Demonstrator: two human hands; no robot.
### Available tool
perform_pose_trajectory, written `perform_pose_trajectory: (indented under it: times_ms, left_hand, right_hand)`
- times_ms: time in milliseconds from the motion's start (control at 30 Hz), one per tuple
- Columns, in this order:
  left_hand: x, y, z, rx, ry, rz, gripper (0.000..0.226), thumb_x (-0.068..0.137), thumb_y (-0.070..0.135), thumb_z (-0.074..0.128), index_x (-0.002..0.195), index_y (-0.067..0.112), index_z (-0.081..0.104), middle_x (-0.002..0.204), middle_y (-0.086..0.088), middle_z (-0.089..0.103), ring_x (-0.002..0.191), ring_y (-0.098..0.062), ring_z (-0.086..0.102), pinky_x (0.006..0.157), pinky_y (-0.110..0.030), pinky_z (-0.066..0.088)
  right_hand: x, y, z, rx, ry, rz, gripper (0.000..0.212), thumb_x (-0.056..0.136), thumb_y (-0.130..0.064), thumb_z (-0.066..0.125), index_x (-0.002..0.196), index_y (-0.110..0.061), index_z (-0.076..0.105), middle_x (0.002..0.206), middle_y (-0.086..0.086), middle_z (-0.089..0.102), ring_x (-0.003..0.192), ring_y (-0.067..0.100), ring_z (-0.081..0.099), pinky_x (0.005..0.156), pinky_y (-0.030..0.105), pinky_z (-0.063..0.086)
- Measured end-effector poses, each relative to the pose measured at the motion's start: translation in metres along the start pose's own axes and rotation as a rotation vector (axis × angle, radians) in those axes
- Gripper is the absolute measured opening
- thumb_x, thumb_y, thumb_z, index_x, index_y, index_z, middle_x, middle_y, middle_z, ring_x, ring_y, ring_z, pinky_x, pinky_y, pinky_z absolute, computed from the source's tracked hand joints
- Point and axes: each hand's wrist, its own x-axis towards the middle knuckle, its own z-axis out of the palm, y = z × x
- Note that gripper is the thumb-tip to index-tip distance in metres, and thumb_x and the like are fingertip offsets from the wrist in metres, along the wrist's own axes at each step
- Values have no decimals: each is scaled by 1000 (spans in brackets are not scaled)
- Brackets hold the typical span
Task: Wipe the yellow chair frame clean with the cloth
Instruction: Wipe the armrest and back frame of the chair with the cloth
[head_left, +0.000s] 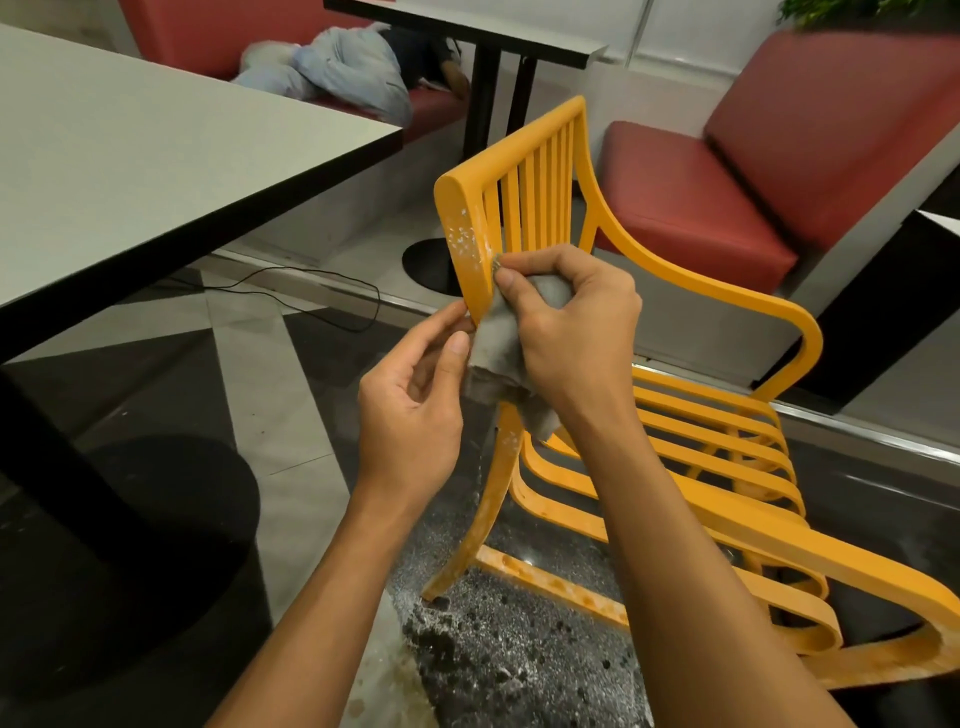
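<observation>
Against the rear post of the yellow chair frame (470, 244), the grey cloth (498, 338) is being pressed by the fingertips (506, 280) of the right hand (571, 332); those fingers are being curled shut around a bunched part of the cloth, with the thumb tucked in beside the post; the lower, loose part of the cloth is being pinched between thumb and forefinger of the left hand (415, 395), whose other fingers are being held half-curled and free of anything; the cloth is thus being held by both hands, draped down along the post just below a patch of white flecks (462, 239).

Outward from the hands, the chair is being kept standing on the dark speckled floor (519, 665), between the near edge of the grey table (156, 156) and the red bench seat (685, 197); white residue is being shown on the floor around the chair's rear leg (478, 525), and brownish stains on the low crossbar (550, 582).

The step in hand is judged to be the wiping of the back post, early in the task, since flecks above the cloth and grime lower down are not yet cleaned; the next move is judged to be calling for the cloth to be drawn upward over the flecked patch under firm pressure, with the loose tail being kept taut; whether the flecks are dried or loose cannot be told.
</observation>
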Motion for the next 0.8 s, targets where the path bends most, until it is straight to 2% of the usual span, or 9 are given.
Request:
perform_pose_trajectory:
  times_ms: [100,233,333,433,567,700,800]
  left_hand:
    - [1,0,-2,-2,-4,-1,34,109,10,56,142,7,65,131,1,74,123,-11,70,100,-31,60]
    - [0,-2,-1,-27,-22,-1,34,110,8,54,142,6,64,129,-2,76,119,-16,73,95,-32,62]
    - [0,0,-1,-15,-15,7,33,109,7,55,140,9,65,128,6,75,122,-8,70,98,-25,59]
    - [1,2,0,-19,-6,7,31,109,6,55,137,12,66,125,12,74,120,-4,70,94,-17,57]
    - [2,-3,0,-36,-12,0,32,109,8,55,140,6,65,126,1,76,118,-13,73,95,-28,61]
    - [1,-1,-1,-27,-9,1,32,109,8,55,139,12,66,127,8,75,121,-8,71,96,-25,60]
    - [3,-1,-2,-37,-9,-3,31,109,8,55,138,11,67,126,5,76,120,-10,72,96,-27,60]
  right_hand:
    - [-10,4,-1,24,-19,-45,7,92,-19,79,98,-22,80,100,-9,75,97,4,70,84,21,57]
    - [-5,7,-6,2,-27,29,7,91,-20,79,94,-27,80,98,-11,76,95,2,70,84,22,59]
    - [0,-1,0,-8,-2,-11,5,92,-22,79,95,-26,80,100,-11,75,97,2,69,85,24,59]
    - [-7,2,0,31,-21,-44,7,92,-19,79,98,-22,80,101,-9,75,99,4,70,84,21,58]
    - [0,3,-4,15,-31,20,6,91,-19,80,93,-25,80,97,-10,76,95,3,70,79,12,55]
    - [3,-5,3,33,14,-53,6,91,-19,79,96,-21,81,101,-8,76,98,5,70,84,20,57]
    - [-4,1,-2,59,-27,-50,7,91,-16,79,98,-19,81,101,-7,76,98,5,70,83,18,57]
